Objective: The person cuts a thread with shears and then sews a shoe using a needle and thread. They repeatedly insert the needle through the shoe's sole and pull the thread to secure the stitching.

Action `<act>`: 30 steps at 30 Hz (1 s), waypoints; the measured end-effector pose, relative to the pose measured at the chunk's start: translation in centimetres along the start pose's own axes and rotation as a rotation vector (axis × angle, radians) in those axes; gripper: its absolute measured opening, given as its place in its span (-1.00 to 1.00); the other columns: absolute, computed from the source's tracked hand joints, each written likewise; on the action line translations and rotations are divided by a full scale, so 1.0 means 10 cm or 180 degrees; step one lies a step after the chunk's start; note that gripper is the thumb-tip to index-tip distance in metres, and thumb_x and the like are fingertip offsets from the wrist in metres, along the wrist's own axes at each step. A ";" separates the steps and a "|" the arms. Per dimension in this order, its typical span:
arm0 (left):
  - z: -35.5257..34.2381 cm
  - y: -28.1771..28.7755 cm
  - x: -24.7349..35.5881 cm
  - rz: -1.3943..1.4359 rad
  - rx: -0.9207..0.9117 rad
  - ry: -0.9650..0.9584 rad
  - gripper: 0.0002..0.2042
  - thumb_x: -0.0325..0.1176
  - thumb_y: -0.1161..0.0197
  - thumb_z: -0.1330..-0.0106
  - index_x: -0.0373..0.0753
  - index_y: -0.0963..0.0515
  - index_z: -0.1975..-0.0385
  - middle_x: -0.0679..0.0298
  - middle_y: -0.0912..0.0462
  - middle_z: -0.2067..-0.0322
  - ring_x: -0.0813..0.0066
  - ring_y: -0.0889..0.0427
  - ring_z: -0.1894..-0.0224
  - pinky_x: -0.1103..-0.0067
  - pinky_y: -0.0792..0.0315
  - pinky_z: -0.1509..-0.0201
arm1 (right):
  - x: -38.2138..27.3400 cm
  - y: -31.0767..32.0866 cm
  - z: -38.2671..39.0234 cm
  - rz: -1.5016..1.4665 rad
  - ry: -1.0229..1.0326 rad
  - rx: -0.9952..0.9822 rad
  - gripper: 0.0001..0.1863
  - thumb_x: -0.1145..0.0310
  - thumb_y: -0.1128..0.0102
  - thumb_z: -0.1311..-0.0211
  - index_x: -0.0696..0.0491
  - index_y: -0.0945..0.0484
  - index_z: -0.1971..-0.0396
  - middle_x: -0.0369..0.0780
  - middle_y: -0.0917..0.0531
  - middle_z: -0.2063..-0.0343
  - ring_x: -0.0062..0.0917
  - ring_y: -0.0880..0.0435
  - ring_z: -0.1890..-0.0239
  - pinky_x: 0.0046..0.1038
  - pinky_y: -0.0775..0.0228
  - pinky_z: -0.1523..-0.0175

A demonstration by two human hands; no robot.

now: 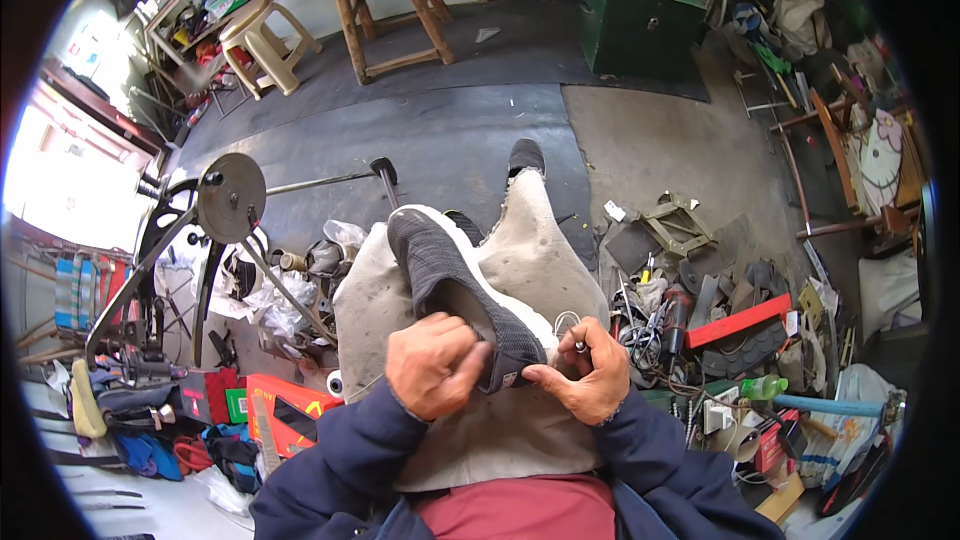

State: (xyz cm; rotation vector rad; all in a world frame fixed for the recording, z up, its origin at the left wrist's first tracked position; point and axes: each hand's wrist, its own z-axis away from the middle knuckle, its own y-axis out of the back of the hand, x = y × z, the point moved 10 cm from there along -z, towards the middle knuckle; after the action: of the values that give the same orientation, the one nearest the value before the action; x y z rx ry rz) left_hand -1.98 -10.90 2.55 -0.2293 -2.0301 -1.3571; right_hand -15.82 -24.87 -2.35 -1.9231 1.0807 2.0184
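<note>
A dark grey knit shoe [440, 265] with a thick white sole lies across my lap, its toe pointing away and its heel toward me. My left hand [437, 365] is closed at the shoe's opening; whatever its curled fingers hold is hidden. At the right of the heel, my right hand [585, 375] pinches thumb and fingers together, its thumb tip close to the heel edge. A loop of pale thread [567, 319] rises from those fingers. Something small and dark shows between them, too small to name. A stained beige apron [545, 270] covers my legs under the shoe.
To my left stands a metal hand-cranked machine with a round wheel [231, 197]. Tools and scraps lie at my right around a red bar [738, 321]. A red box [285, 410] sits by my left elbow. Farther off are a wooden stool [405, 15] and a green chest [640, 20].
</note>
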 end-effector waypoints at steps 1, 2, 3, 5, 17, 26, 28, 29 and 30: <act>0.04 0.16 -0.03 -0.0074 0.0318 0.0021 -0.76 -0.46 -0.36 -0.20 -0.25 -0.42 0.62 0.14 -0.43 0.61 0.11 -0.48 0.53 0.29 -0.38 0.44 | 0.01 0.01 0.00 -0.0041 -0.0016 0.0048 -0.42 0.19 -0.80 0.13 0.00 -0.43 0.35 -0.43 -0.43 0.60 -0.78 -0.26 0.64 -0.61 -0.14 0.53; 0.09 0.30 -0.08 -0.0211 0.0511 0.0113 -0.75 -0.49 -0.36 -0.21 -0.27 -0.40 0.62 0.12 -0.37 0.64 0.13 -0.44 0.57 0.32 -0.33 0.47 | 0.01 0.02 0.01 -0.0085 -0.0037 0.0096 -0.41 0.19 -0.80 0.13 0.00 -0.43 0.34 -0.42 -0.43 0.60 -0.79 -0.27 0.64 -0.62 -0.15 0.52; 0.13 0.50 -0.14 -0.0293 0.0852 0.0177 -0.76 -0.49 -0.33 -0.25 -0.29 -0.41 0.61 0.16 -0.37 0.66 0.22 -0.40 0.59 0.35 -0.30 0.48 | 0.00 0.02 0.01 -0.0058 0.0033 0.0116 -0.40 0.18 -0.80 0.13 0.00 -0.43 0.32 -0.41 -0.45 0.57 -0.78 -0.29 0.63 -0.62 -0.16 0.52; 0.29 0.84 -0.41 0.0022 0.1421 0.0827 -0.77 -0.48 -0.24 -0.36 -0.33 -0.47 0.57 0.25 -0.44 0.64 0.41 -0.40 0.58 0.43 -0.28 0.45 | 0.02 0.02 0.03 -0.0101 0.0036 0.0143 -0.40 0.18 -0.80 0.12 0.01 -0.43 0.32 -0.40 -0.46 0.56 -0.77 -0.31 0.62 -0.62 -0.19 0.51; -0.13 0.10 0.67 0.0203 0.0140 -0.0362 -0.62 -0.29 -0.69 -0.04 -0.23 -0.58 0.31 0.20 -0.59 0.47 0.30 -0.60 0.52 0.48 -0.48 0.46 | 0.11 0.02 0.04 -0.1140 -0.0242 -0.0146 -0.76 0.34 -0.46 -0.32 0.12 -0.54 0.32 -0.35 -0.60 0.61 -0.78 -0.45 0.59 -0.58 -0.31 0.46; -0.15 -0.31 0.43 0.0276 0.0147 -0.0045 -0.62 -0.29 -0.64 -0.08 -0.23 -0.53 0.28 0.20 -0.55 0.40 0.21 -0.61 0.48 0.40 -0.50 0.44 | 0.26 0.03 0.09 -0.1290 -0.0069 -0.0123 -0.87 0.49 -0.29 -0.31 0.13 -0.50 0.39 -0.34 -0.47 0.60 -0.73 -0.34 0.54 -0.57 -0.16 0.43; -0.14 -0.30 0.43 0.0336 0.0232 -0.0094 -0.63 -0.33 -0.64 -0.07 -0.23 -0.54 0.27 0.20 -0.55 0.41 0.22 -0.61 0.48 0.41 -0.51 0.43 | 0.25 0.03 0.08 -0.1372 -0.0125 -0.0139 -0.88 0.50 -0.28 -0.30 0.13 -0.51 0.39 -0.33 -0.48 0.60 -0.71 -0.36 0.54 -0.56 -0.17 0.43; -0.14 -0.29 0.43 0.0384 0.0269 -0.0108 -0.64 -0.34 -0.64 -0.07 -0.23 -0.57 0.25 0.20 -0.55 0.41 0.22 -0.61 0.49 0.42 -0.51 0.43 | 0.19 0.04 0.08 -0.1301 -0.0024 -0.0224 -0.91 0.51 -0.28 -0.29 0.14 -0.52 0.36 -0.31 -0.50 0.58 -0.69 -0.39 0.54 -0.55 -0.19 0.43; -0.13 -0.28 0.43 0.0432 0.0306 -0.0122 -0.65 -0.36 -0.64 -0.06 -0.22 -0.60 0.23 0.21 -0.55 0.41 0.23 -0.61 0.49 0.42 -0.51 0.44 | 0.13 0.06 0.08 -0.1230 0.0078 -0.0308 -0.93 0.52 -0.27 -0.27 0.15 -0.54 0.34 -0.29 -0.52 0.55 -0.67 -0.41 0.54 -0.55 -0.22 0.43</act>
State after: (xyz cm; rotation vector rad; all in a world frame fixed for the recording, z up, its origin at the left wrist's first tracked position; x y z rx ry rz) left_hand -6.04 -14.16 3.43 -0.3461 -2.0659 -1.1771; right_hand -17.02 -25.32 -3.35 -2.0181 0.5654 1.8622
